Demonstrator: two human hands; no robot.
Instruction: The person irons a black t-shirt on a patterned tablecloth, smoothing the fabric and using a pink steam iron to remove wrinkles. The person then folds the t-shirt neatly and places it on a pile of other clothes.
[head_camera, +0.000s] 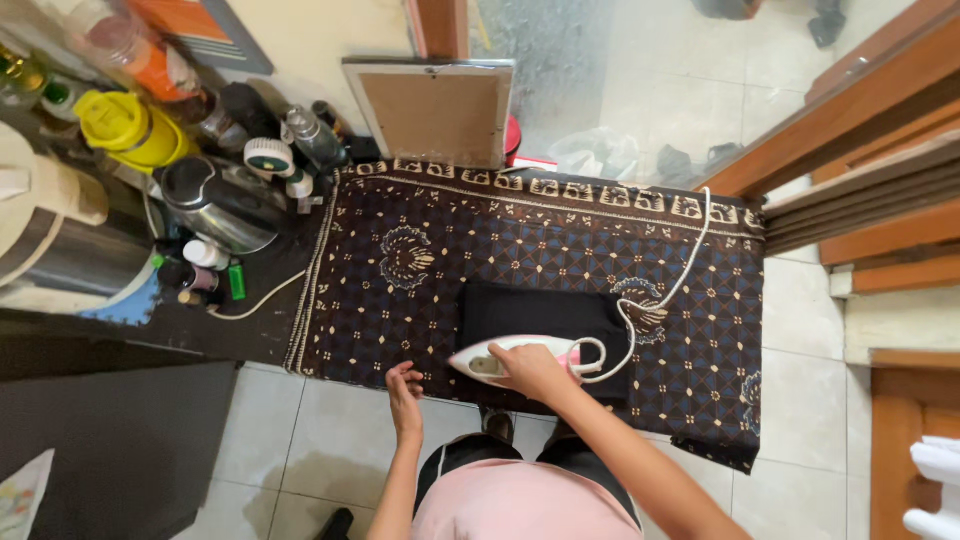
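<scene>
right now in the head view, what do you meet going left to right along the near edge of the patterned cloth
left hand → white and pink iron → right hand on the iron's handle → looped white cord → bare patterned cloth

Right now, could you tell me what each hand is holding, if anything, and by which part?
The right hand grips the white iron by its top handle. The left hand holds nothing; it rests on the patterned cloth beside the black garment.

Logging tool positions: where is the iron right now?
The iron sits on the black garment, under the right hand, near the patterned cloth's front edge.
</scene>
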